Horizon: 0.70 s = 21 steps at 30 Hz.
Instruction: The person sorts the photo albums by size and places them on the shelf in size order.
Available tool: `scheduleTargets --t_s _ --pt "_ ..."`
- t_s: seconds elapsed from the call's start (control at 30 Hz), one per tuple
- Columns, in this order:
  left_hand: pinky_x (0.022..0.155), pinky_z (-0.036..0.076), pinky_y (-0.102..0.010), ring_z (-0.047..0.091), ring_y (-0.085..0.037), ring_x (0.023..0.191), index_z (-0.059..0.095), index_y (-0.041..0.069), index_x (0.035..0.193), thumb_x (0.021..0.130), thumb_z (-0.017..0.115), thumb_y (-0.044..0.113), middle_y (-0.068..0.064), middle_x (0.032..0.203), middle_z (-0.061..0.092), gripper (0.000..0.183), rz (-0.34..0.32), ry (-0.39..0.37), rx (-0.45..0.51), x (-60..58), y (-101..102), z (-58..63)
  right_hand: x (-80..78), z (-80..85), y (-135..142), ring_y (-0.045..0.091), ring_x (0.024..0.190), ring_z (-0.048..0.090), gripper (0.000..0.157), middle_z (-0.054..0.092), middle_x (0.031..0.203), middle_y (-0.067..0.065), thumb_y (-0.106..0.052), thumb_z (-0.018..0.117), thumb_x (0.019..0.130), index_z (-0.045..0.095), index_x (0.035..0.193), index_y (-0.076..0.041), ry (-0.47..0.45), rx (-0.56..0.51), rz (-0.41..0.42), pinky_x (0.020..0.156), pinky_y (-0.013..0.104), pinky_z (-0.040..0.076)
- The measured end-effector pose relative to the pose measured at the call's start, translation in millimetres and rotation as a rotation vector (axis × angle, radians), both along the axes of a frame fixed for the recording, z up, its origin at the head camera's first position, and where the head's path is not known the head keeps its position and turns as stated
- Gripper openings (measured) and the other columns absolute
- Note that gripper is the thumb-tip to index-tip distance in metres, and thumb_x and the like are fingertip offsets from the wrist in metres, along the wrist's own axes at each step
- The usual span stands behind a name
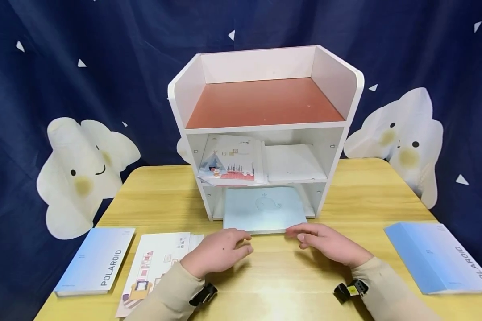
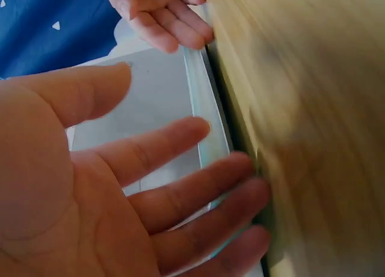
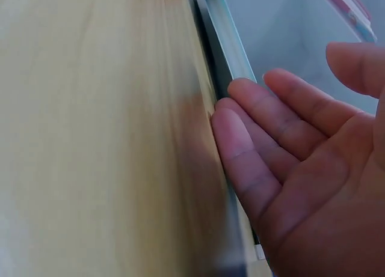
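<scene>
- Has left hand (image 1: 218, 253) and right hand (image 1: 329, 244) relaxed, with fingers extended and grasping nothing
- Sets both by the front edge of a light blue book (image 1: 265, 219), likely to reach either end evenly; cannot tell about firm contact
- Shows that book lying flat in the lowest compartment of a white shelf (image 1: 265, 128), jutting out, probably within easier reach
- Meets side walls (image 1: 330, 176) and middle board (image 1: 297, 182) as limits around it
- Shows picture book (image 1: 229, 158) and white book (image 1: 293, 162) above, POLAROID books (image 1: 100, 258) (image 1: 446, 258) on the table (image 1: 273, 294)

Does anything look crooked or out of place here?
The light-blue book at the bottom of the white shelf unit juts out past its front, so it looks only partly shelved. Nothing looks spilled.
</scene>
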<state>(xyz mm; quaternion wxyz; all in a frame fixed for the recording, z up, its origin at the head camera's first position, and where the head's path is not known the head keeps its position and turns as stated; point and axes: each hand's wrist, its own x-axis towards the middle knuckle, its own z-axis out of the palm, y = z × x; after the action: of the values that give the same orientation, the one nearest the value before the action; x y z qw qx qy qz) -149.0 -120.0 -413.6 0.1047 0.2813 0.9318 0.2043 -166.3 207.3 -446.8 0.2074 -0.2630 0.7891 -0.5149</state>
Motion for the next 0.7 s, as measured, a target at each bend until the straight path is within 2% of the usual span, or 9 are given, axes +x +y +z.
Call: scheduleTargets --t_s 0.2,0.43,0.7 --pt "0.102 0.048 -0.044 0.060 -0.024 0.121 0.066 0.012 0.131 0.103 0.056 0.041 -0.002 0.127 0.067 0.042 0.025 0.013 0.009 -2.8 -4.4 -6.5 -1.3 -3.3 -2.9 0.033 0.114 0.063 0.038 0.059 0.140 0.014 -0.023 0.046 0.110 0.058 0.141 -0.004 -0.006 -0.024 -0.030 0.095 0.033 0.053" --pt "0.107 0.044 -0.045 0.056 -0.026 0.128 0.063 0.011 0.137 0.103 0.057 0.039 -0.004 0.135 0.063 0.044 0.052 0.004 0.042 -5.9 -4.9 -11.5 0.4 -6.8 -5.3 0.037 0.120 0.060 0.038 0.059 0.139 0.019 -0.021 0.044 0.110 0.057 0.140 0.000 -0.015 -0.064 -0.065 0.093 0.036 0.055" --pt "0.112 0.039 -0.047 0.049 -0.028 0.135 0.057 0.010 0.143 0.103 0.057 0.039 -0.006 0.143 0.057 0.049 0.093 0.004 0.064 -11.0 -4.6 -15.2 -2.3 -10.5 -7.6 0.033 0.111 0.063 0.036 0.061 0.135 0.018 -0.020 0.045 0.109 0.059 0.138 -0.003 -0.009 -0.063 -0.158 0.087 0.036 0.056"
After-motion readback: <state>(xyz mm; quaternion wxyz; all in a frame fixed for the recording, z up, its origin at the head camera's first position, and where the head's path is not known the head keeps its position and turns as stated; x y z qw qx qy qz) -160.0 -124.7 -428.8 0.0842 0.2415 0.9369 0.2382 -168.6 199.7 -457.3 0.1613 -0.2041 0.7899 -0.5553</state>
